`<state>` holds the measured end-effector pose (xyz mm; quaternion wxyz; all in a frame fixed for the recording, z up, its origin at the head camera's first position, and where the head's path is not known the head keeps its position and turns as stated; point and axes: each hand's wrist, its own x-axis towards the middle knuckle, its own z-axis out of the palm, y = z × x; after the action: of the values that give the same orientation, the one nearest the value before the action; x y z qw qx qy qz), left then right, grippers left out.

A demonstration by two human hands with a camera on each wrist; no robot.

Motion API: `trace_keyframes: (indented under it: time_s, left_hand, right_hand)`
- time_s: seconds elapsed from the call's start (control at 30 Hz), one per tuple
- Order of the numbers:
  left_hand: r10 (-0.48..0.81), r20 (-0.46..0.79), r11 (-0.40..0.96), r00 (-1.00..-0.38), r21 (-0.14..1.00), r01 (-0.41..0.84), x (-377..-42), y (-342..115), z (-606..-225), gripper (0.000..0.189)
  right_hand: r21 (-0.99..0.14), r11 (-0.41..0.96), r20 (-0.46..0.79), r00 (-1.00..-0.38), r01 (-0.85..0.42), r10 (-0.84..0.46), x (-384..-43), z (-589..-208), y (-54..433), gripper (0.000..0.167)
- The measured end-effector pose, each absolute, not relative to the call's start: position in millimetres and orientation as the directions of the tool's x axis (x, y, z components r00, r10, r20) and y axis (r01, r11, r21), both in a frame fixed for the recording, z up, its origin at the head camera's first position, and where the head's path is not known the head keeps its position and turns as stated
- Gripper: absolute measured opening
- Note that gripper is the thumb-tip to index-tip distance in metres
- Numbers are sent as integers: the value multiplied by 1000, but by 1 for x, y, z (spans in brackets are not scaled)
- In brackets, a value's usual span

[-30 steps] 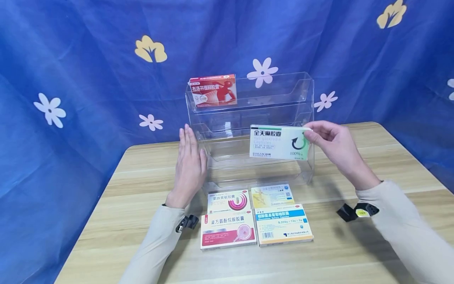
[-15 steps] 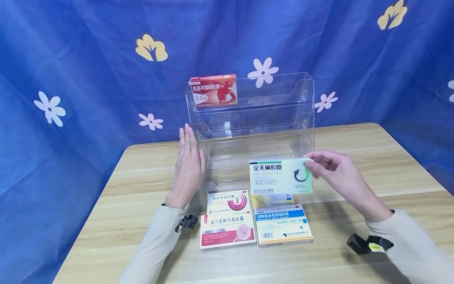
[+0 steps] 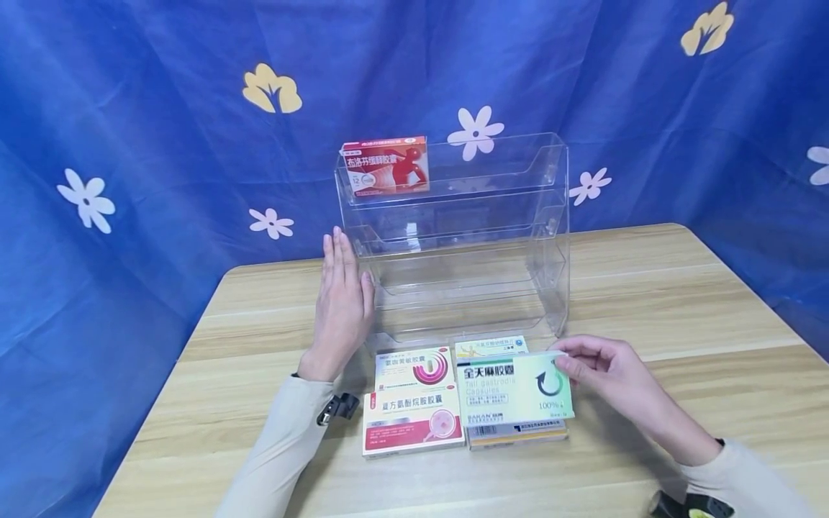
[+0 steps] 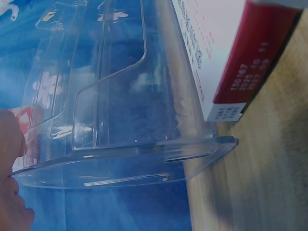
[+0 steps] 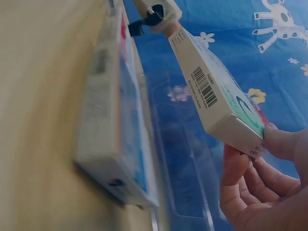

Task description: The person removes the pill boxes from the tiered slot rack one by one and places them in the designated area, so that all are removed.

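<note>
My right hand (image 3: 605, 378) pinches a white and green medicine box (image 3: 512, 396) at its right end between thumb and fingers. In the right wrist view this box (image 5: 207, 91) is held apart from a blue and white medicine box (image 5: 122, 139) lying on the table. From the head view, it covers most of that box and part of a yellow and white one (image 3: 488, 348). My left hand (image 3: 340, 309) rests with straight fingers along the left side of a clear tiered display rack (image 3: 557, 237). A red medicine box (image 3: 388, 169) stands in the rack's top tier at left.
Two more medicine boxes lie flat before the rack at left: a white one with a pink swirl (image 3: 401, 370) and a red and white one (image 3: 414, 428). The wooden table (image 3: 246, 374) ends at a blue patterned curtain (image 3: 194, 158) behind.
My right hand has brought the white and green box down and toward me, from in front of the rack's lower tiers to over the blue and white box. The left hand stays put.
</note>
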<state>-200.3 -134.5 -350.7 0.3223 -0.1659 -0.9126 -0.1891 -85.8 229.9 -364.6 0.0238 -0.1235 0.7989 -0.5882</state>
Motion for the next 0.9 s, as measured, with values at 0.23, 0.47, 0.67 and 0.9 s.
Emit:
trace_keyframes:
  time_s: [0.23, 0.47, 0.67, 0.9]
  left_hand:
    - [184, 647, 872, -740, 239, 426, -200, -135, -351, 63]
    - [182, 647, 874, -740, 238, 423, -199, -135, -352, 63]
    - [184, 654, 873, -734, 234, 428, -200, -135, -353, 63]
    - [201, 654, 877, -729, 212, 431, -202, -136, -350, 62]
  right_hand:
    - [-957, 266, 35, -960, -112, -279, -69, -387, 232, 27]
    - [-971, 240, -82, -935, -4, -346, -57, -405, 238, 31]
    - [-977, 203, -146, -904, 68, -403, -49, -416, 242, 31]
    - [-969, 221, -194, -890, 108, -413, -44, -418, 245, 31]
